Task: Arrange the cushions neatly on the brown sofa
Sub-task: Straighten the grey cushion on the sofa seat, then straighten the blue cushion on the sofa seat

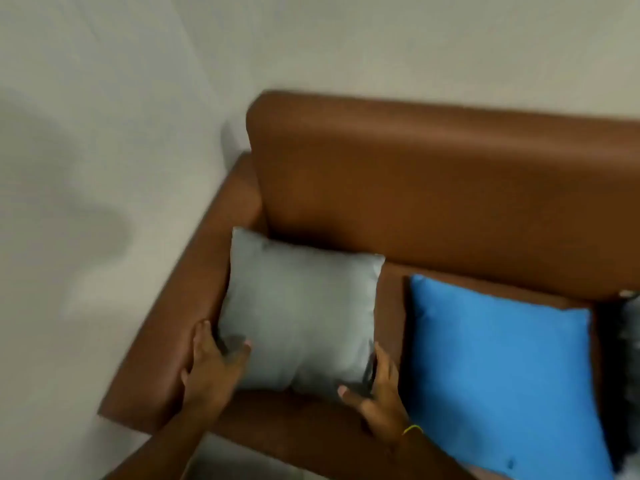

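A grey cushion (301,313) lies in the left corner of the brown sofa (433,188), leaning toward the backrest and armrest. My left hand (211,368) grips its lower left corner against the armrest. My right hand (377,393) holds its lower right corner, thumb on the front face. A blue cushion (498,375) lies flat on the seat to the right, a small gap away from the grey one.
A dark grey furry cushion (628,327) shows at the right frame edge, mostly cut off. A pale wall (104,133) runs close behind and to the left of the sofa. The armrest (166,348) borders the grey cushion on the left.
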